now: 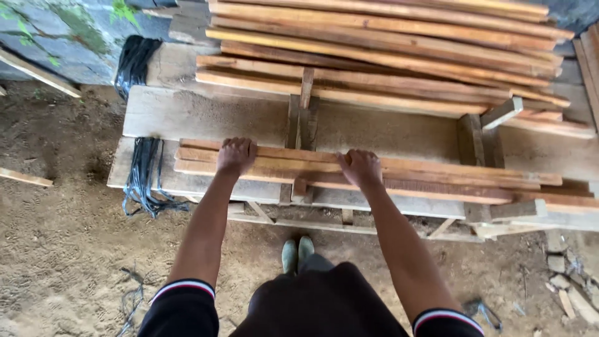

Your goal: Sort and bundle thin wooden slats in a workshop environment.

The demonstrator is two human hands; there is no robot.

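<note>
A: Where did the hands sit?

B: Centre of frame. Left hand (236,155) lay palm-down on the near wooden strips (437,178), fingers curled over the bundle's far edge; right hand (360,167) pressed flat on it, grip closing on nothing.

A: Why so?

B: Likely steadying the loose strips on the plank bench (187,115). Larger strip stack (387,50) upper frame; black straps (142,175) hung at left.

head cam | looks steeply down, forward | close over workbench (206,115) | probably standing height | single view
</note>
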